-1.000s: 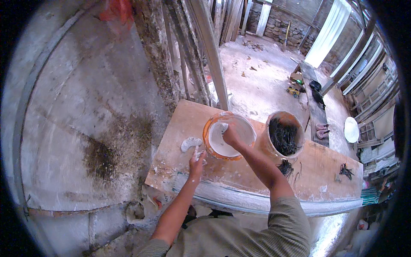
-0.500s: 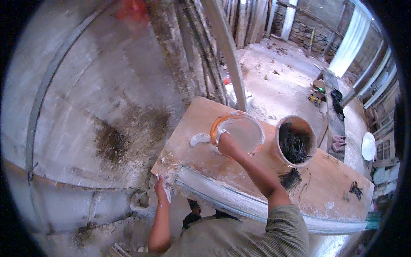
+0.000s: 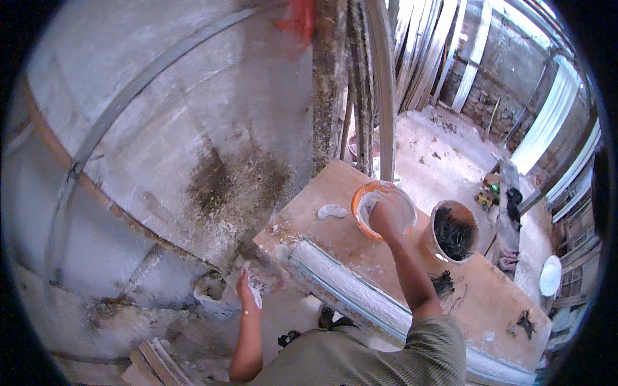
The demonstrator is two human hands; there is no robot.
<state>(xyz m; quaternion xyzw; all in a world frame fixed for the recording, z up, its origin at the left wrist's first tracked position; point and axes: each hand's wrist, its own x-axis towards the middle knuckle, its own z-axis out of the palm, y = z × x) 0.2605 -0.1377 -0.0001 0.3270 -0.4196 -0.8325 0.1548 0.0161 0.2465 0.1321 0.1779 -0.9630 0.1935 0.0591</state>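
Note:
My right hand (image 3: 383, 217) reaches down into an orange-rimmed bucket (image 3: 358, 219) smeared with white paste; its fingers are hidden inside. Off the near left corner of the brown board (image 3: 360, 270), my left hand (image 3: 250, 288) is raised, smeared with white paste. Its thumb points up, and the fingers look spread, though somewhat blurred. A pale crescent-shaped lump (image 3: 332, 211) lies on the board left of the bucket. Along the board's near edge runs a long white moulded strip (image 3: 351, 283) with greenish edges.
Right of the bucket stands a round pot (image 3: 434, 248) of dark fibres, with loose dark strands (image 3: 443, 283) beside it. Upright planks (image 3: 383, 96) lean behind the board. A stained pale wall or panel (image 3: 193, 128) fills the left. A white basin (image 3: 550, 275) sits far right.
My view has shifted, so the board appears lower and farther right. My right hand has gone from the bucket's left rim into its middle. My left hand now appears farther from the board's corner.

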